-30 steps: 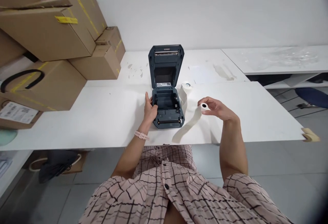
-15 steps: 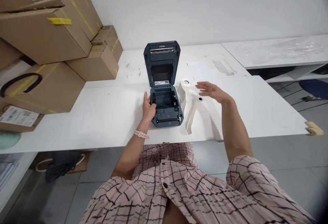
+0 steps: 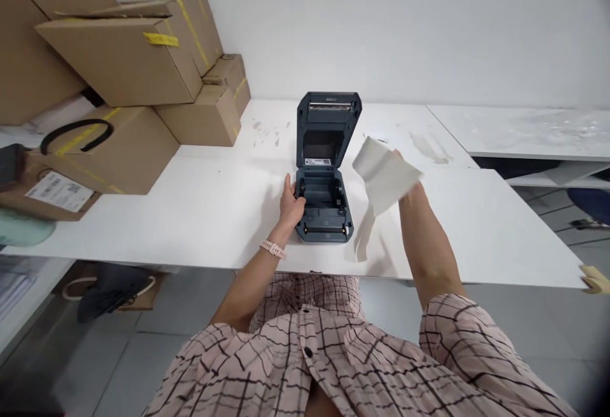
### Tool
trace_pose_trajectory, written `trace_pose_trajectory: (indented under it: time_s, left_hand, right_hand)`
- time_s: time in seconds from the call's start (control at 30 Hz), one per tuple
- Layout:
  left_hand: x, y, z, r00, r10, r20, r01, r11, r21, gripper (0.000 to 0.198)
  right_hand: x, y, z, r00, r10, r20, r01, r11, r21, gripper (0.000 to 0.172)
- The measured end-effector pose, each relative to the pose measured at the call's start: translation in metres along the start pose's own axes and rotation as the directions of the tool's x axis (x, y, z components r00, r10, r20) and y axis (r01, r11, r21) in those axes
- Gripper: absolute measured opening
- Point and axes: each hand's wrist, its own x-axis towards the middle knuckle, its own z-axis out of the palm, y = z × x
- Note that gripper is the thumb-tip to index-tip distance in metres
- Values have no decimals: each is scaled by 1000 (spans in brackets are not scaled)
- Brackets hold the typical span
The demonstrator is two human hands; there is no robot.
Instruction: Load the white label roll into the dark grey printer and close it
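Observation:
A dark blue-grey printer (image 3: 326,217) stands on the white table with its lid (image 3: 328,126) raised and its inside showing. My left hand (image 3: 290,206) grips the printer's left side, thumb over the edge. To the right of the printer, my right hand (image 3: 408,189) holds up a white paper strip (image 3: 386,178), which covers most of the fingers. The strip's loose tail (image 3: 365,239) hangs down to the table near the front edge.
Cardboard boxes (image 3: 128,61) are stacked at the left, one with a black curved strap (image 3: 102,123) on it. Behind the right hand, clear plastic scraps (image 3: 431,148) lie on the table (image 3: 476,213). A wall rises at the back.
My right hand, open above the table before, has taken hold of the white paper strip and lifted it. My left hand stays on the printer. The whole view has shifted.

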Motion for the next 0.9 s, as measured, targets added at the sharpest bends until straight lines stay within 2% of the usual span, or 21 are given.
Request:
trace_pose_trajectory:
  time_s: [0.03,0.1,0.17,0.23,0.3,0.4,0.47,0.53,0.67,0.73,0.8,0.83,0.9]
  left_hand:
    - [0,-1,0,1000,5,2,-5,1000,-5,102]
    - [1,-2,0,1000,10,3,-10,1000,-19,104]
    - [1,-2,1,1000,12,1,-12,999,-37,105]
    - [0,-1,2,1000,16,-3,-17,998,-53,106]
    - [0,0,4,1000,20,-5,-21,998,-65,106]
    - [0,1,4,1000,17,-8,-17,998,-57,106]
    - [0,1,4,1000,13,-15,-14,999,-33,107]
    - [1,0,3,1000,12,-25,-12,1000,-14,107]
    - [1,-3,3,1000,22,-20,-22,999,-34,106]
    - [0,-4,3,1000,25,-16,-26,998,-53,105]
    - [-1,-6,3,999,35,-21,-37,997,-70,102]
    - [-2,-6,3,999,45,-24,-46,996,-77,101]
    - [-1,-7,4,997,77,-26,-79,994,-81,94]
  right_hand:
    - [-5,-14,1,998,-40,42,40,999,15,63]
    - [-12,-44,11,973,-109,204,117,993,-26,67]
    - [-14,-70,30,896,-127,425,223,957,-185,73]
    - [-13,-87,54,808,-60,587,338,862,-378,72]
    - [-8,-94,77,742,27,670,429,749,-505,66]
    - [2,-88,104,694,169,700,489,603,-630,61]
    - [9,-79,117,685,246,686,493,537,-684,63]
    - [13,-71,125,684,284,672,482,516,-708,65]
    - [3,-66,123,714,262,649,470,507,-722,71]
    - [-18,-69,115,751,146,644,497,517,-697,70]
    - [-52,-69,106,776,-29,630,541,545,-641,62]
    - [-73,-68,103,778,-109,619,563,560,-608,59]
    - [-116,-63,102,771,-183,610,583,587,-561,60]
